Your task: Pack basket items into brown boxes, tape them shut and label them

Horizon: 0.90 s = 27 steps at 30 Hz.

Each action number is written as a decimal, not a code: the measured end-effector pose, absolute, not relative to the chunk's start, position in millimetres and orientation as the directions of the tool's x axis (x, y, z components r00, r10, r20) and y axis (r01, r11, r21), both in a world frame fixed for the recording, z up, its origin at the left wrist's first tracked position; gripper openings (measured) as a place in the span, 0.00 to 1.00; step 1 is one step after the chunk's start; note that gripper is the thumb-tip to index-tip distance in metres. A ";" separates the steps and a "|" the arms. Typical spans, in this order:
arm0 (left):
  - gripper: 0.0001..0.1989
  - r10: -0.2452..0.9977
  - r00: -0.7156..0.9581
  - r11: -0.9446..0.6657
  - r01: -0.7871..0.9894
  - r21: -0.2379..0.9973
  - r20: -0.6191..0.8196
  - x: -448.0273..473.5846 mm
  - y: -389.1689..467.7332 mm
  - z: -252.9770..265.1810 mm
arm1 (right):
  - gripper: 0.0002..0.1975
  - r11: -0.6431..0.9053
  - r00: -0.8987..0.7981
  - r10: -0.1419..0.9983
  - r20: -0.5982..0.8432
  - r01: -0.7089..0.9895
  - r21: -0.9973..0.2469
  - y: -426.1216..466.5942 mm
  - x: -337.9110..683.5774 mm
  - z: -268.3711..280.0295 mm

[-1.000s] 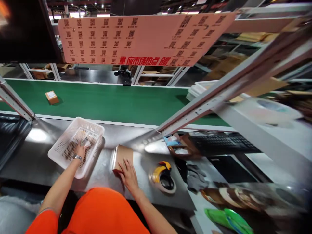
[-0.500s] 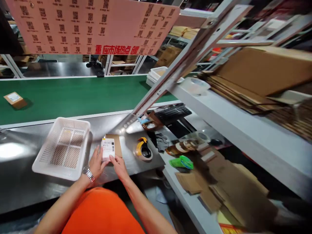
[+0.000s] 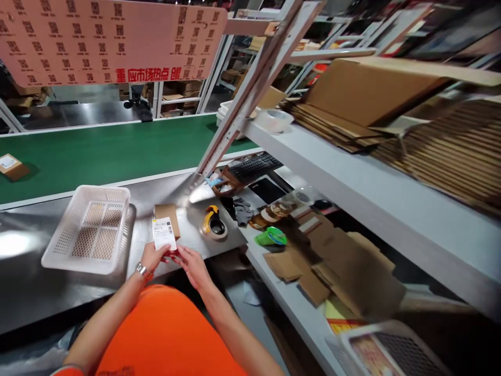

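Observation:
A white shipping label (image 3: pixel 163 233) with printed text and codes is held over a small brown cardboard box (image 3: pixel 168 210) on the metal table. My left hand (image 3: pixel 153 257), with a metal watch on its wrist, pinches the label's bottom edge, thumb on top. My right hand (image 3: pixel 192 265) is at the label's lower right corner, its fingertips close against those of my left; what exactly they grip there is partly hidden. To the right of the box lies a yellow and black tape dispenser (image 3: pixel 214 223) with a roll of tape.
A white plastic basket (image 3: pixel 54 251) stands left on the metal table (image 3: pixel 23 282). Behind runs a green conveyor belt (image 3: pixel 117 151) with a labelled box (image 3: pixel 13 168). On the right are a slanting post (image 3: pixel 235 112), a shelf (image 3: pixel 332 172) with flattened cardboard (image 3: pixel 364 94), and a green cup-like item (image 3: pixel 271 236).
My view has turned right, so things sit further left. The label has come nearer to my body, uncovering more of the box. My right thumb has left the label's face.

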State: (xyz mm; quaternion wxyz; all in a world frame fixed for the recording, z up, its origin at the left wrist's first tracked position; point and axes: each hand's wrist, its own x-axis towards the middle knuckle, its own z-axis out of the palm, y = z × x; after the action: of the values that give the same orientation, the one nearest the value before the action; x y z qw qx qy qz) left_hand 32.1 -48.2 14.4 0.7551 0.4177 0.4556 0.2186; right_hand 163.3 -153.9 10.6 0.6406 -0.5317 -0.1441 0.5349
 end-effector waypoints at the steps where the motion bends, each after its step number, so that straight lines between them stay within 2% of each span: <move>1: 0.14 0.707 0.491 0.557 0.058 0.829 -0.509 37.9 -53.9 14.6 | 0.32 -0.130 0.395 0.830 -0.394 -0.549 -0.826 -161.7 168.2 9.6; 14: 0.14 0.795 0.413 0.435 0.125 0.892 -0.445 104.1 -147.7 17.4 | 0.28 -0.028 0.422 0.823 -0.382 -0.640 -0.767 -253.2 228.9 -8.8; 27: 0.18 0.766 0.397 0.500 0.126 0.857 -0.506 143.7 -217.6 4.0 | 0.30 -0.087 0.379 0.824 -0.421 -0.650 -0.755 -322.7 273.2 -27.0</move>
State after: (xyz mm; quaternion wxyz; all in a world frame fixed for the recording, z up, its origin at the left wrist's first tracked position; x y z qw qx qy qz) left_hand 143.7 -217.6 4.0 0.7070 0.4459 0.5002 0.2261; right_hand 273.2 -322.7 -27.0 0.6698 -0.4908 -0.0887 0.5501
